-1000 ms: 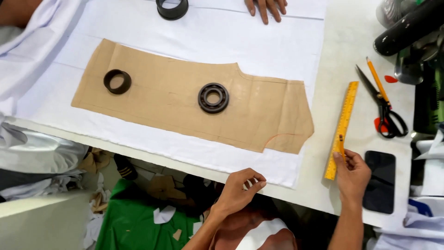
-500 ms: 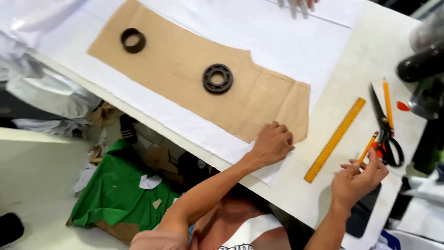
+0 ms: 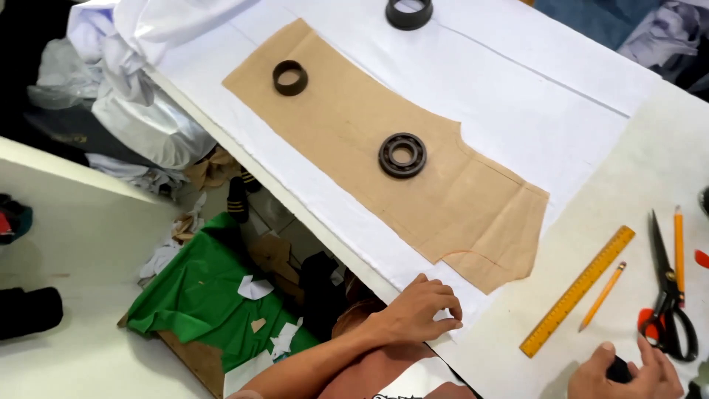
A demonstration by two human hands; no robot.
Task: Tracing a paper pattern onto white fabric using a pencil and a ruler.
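Observation:
My left hand rests knuckles up at the table's near edge, its bent fingers on the corner of the white fabric. A brown paper pattern lies on that fabric. It is weighted by a metal bearing ring and a black ring. My right hand is at the bottom right edge, closed around a small dark object that I cannot identify. A yellow ruler and a short pencil lie between my hands.
Black-handled scissors and a long orange pencil lie at the right. A third black ring sits at the fabric's far edge. A white cloth heap hangs off the table's left end, and green cloth with scraps covers the floor.
My left hand slid from the pattern's corner to the fabric's near corner. My right hand dropped to the bottom right onto a dark object, and the short pencil now lies beside the ruler.

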